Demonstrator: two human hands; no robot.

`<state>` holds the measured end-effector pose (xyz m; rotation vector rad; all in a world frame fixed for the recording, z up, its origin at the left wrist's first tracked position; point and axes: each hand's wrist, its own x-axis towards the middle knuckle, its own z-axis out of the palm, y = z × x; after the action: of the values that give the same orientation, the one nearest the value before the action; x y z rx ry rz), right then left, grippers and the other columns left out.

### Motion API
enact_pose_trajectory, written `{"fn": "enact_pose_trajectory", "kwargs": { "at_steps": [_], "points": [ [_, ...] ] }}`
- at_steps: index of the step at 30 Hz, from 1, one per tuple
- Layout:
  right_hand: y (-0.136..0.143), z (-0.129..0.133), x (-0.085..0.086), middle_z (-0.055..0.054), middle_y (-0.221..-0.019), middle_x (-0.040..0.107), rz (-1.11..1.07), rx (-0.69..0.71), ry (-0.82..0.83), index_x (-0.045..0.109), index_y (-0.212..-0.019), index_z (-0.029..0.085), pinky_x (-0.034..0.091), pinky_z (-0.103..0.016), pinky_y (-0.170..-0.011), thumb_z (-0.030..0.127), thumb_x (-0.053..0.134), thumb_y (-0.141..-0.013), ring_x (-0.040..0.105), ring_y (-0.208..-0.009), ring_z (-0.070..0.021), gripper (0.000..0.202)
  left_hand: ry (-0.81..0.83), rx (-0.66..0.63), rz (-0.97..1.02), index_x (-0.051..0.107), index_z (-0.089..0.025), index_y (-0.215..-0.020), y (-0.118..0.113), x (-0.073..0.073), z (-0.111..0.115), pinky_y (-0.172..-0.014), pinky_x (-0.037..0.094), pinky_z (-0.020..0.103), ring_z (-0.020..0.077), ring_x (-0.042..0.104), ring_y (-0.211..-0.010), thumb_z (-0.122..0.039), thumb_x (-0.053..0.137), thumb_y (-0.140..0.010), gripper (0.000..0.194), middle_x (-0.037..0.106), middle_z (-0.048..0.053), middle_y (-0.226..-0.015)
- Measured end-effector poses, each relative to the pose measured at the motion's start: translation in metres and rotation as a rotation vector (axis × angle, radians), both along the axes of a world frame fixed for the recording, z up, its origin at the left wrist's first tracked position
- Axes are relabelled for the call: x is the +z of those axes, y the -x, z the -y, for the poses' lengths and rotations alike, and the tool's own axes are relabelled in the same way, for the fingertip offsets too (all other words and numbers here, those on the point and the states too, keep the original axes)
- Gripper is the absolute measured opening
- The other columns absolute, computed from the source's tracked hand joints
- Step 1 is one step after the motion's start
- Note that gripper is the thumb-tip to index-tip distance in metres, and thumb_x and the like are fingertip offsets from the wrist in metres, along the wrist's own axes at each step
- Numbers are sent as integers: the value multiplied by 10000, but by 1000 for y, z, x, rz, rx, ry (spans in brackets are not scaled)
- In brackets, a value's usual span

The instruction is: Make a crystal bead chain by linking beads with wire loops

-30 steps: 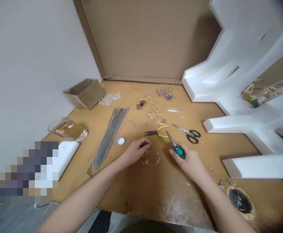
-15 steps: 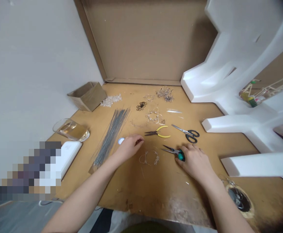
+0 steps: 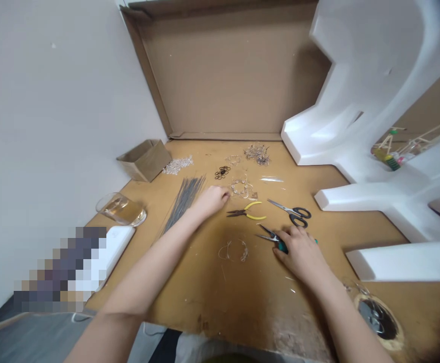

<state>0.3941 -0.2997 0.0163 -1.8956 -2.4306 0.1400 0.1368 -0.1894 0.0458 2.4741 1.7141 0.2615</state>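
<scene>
Left grip (image 3: 212,199): fingers curled narrow, just beside far beaded ring (image 3: 246,190); cannot tell whether anything pinched. Right grip (image 3: 299,249): draped over teal-handled pliers (image 3: 282,246), jaws parted; cannot tell whether clasped or merely covered. Near beaded ring (image 3: 244,252): on bench (image 3: 204,282), left of right grip. Risks: left knuckles could nudge far ring, bending loops; left forearm (image 3: 159,262), overlapping wire bundle (image 3: 185,200), could scatter strands; right-grip twist could swing plier tips into yellow-handled pliers (image 3: 239,214).
</scene>
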Motion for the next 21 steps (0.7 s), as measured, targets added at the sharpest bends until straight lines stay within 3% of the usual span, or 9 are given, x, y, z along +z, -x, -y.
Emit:
{"fn": "enact_pose_trajectory", "kwargs": {
  "at_steps": [7, 14, 17, 21],
  "points": [
    [10, -3, -8, -103, -1028, 590, -77, 34, -79, 635, -1101, 227, 344, -356, -847, 330, 601, -770, 482, -1014, -263, 349, -45, -162, -43, 664, -169, -965, -59, 5, -34, -812, 444, 244, 162, 610, -904, -184, 394, -860, 290, 675, 69, -1011],
    [20, -8, -18, -110, -1015, 576, -132, 63, -179, 609, -1128, 222, 331, -375, -881, 345, 628, -764, 459, -1001, -259, 385, -45, -298, -152, 668, -115, -951, -139, -10, -84, -839, 436, 280, 200, 600, -948, -150, 419, -845, 273, 652, 138, -1028],
    [21, -13, -22, -111, -1011, 575, -147, 58, -201, 611, -1111, 222, 319, -387, -898, 358, 625, -770, 455, -999, -259, 368, -10, -315, -214, 666, -82, -957, -156, -21, -98, -853, 435, 283, 207, 607, -958, -105, 421, -832, 276, 654, 175, -1020],
    [21, -17, -25, -112, -1005, 577, -158, 64, -210, 607, -1106, 206, 298, -400, -919, 359, 593, -795, 452, -998, -255, 347, 18, -325, -256, 656, -57, -982, -160, -30, -107, -867, 434, 297, 227, 611, -977, -71, 433, -808, 283, 650, 207, -1040]
  ]
}}
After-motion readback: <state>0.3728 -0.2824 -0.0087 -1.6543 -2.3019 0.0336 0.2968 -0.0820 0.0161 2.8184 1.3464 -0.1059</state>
